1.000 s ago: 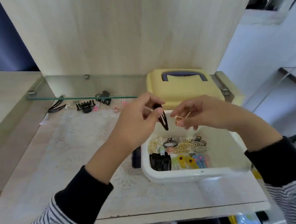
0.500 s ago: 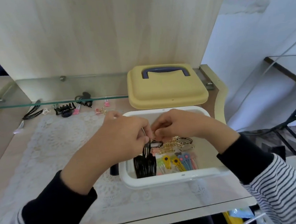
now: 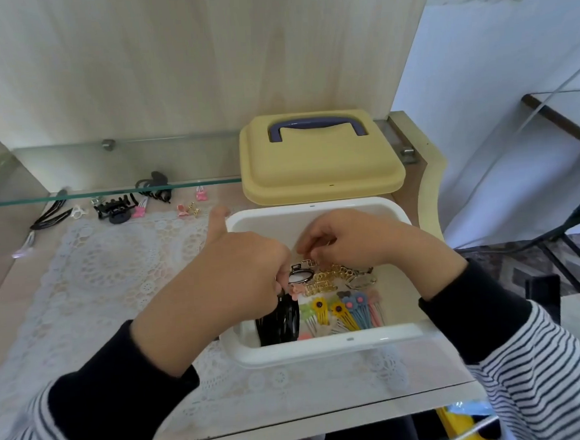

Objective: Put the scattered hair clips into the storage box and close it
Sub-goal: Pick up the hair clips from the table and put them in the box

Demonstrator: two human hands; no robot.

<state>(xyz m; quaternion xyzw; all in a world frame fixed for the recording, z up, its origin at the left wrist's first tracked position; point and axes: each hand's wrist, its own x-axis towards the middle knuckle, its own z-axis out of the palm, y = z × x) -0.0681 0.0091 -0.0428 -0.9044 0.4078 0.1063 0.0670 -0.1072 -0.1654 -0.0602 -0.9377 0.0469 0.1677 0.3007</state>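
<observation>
Change: a second ago both hands were above the box with a clip each; now both are down inside it.
Left hand (image 3: pixel 238 282): at the box's left side, thumb raised, fingers curled down onto the black clips (image 3: pixel 280 318). Whether it grips one or has let go cannot be told.
Right hand (image 3: pixel 352 246): fingers curled onto the gold clips (image 3: pixel 330 279); grip cannot be told either.
Box (image 3: pixel 325 349): white, open, near right, clips in rows.
Lid (image 3: pixel 319 173): yellow, off, just beyond the far rim.
Loose clips (image 3: pixel 113 211): far left under the shelf (image 3: pixel 108 191), well apart from the box.
Meaning: two more clips are likely stowed, and fetching the rest comes before closing.
</observation>
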